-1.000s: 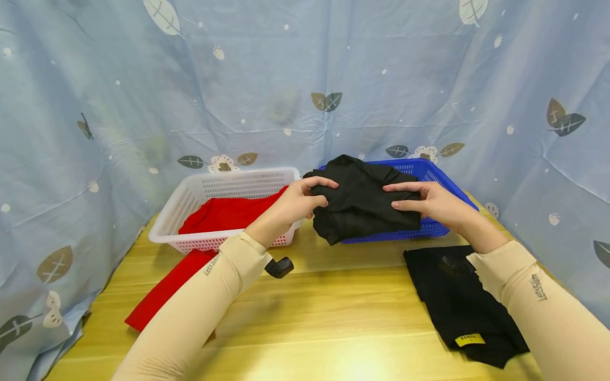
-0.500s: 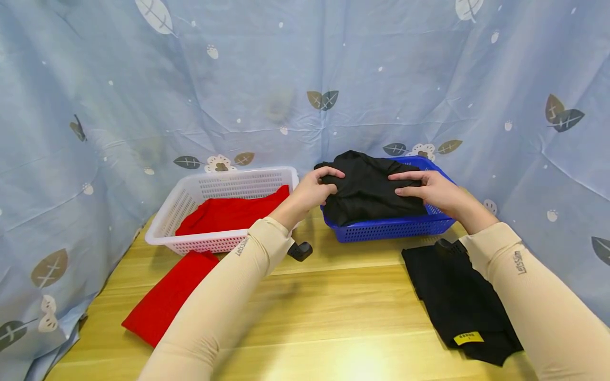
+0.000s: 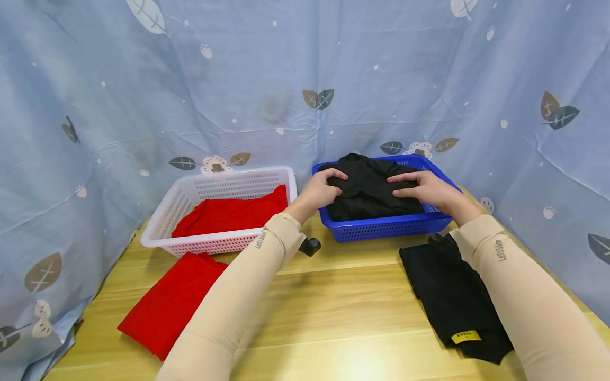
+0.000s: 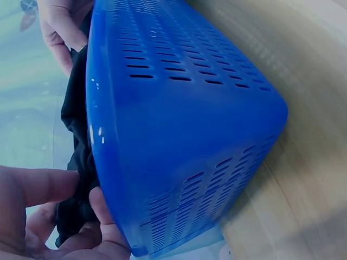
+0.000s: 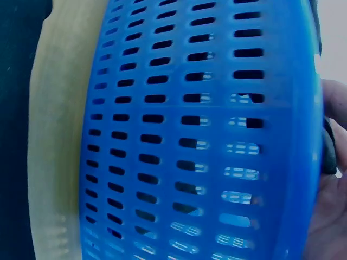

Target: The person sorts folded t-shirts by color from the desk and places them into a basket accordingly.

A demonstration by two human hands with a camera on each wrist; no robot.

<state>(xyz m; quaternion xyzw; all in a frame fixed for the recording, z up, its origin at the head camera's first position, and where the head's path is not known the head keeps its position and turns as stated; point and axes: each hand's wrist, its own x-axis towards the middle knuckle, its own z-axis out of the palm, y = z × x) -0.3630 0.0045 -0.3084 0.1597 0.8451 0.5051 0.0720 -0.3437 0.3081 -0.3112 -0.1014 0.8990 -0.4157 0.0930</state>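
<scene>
A folded black garment (image 3: 369, 185) lies in the blue basket (image 3: 381, 228), slightly bunched toward the back. My left hand (image 3: 319, 191) pinches its left side; in the left wrist view, the thumb and fingers stand on either side of the black cloth (image 4: 81, 130) by the basket rim. On the garment's right side, my right hand (image 3: 429, 190) holds the cloth, thumb and forefinger visible on top. The right wrist view shows mostly the perforated basket wall (image 5: 179, 135), with part of that hand at the right edge.
To the left stands a white basket (image 3: 216, 242) with a red garment (image 3: 233, 211) inside. A folded red garment (image 3: 171, 301) lies in front of it. Another folded black garment (image 3: 452, 296) with a yellow label lies at the right, under the right forearm. A patterned curtain (image 3: 267, 69) hangs behind.
Both hands have lowered the black garment from above the blue basket's front rim back into the basket. The basket's front wall now shows fully, and the left forearm has shifted right.
</scene>
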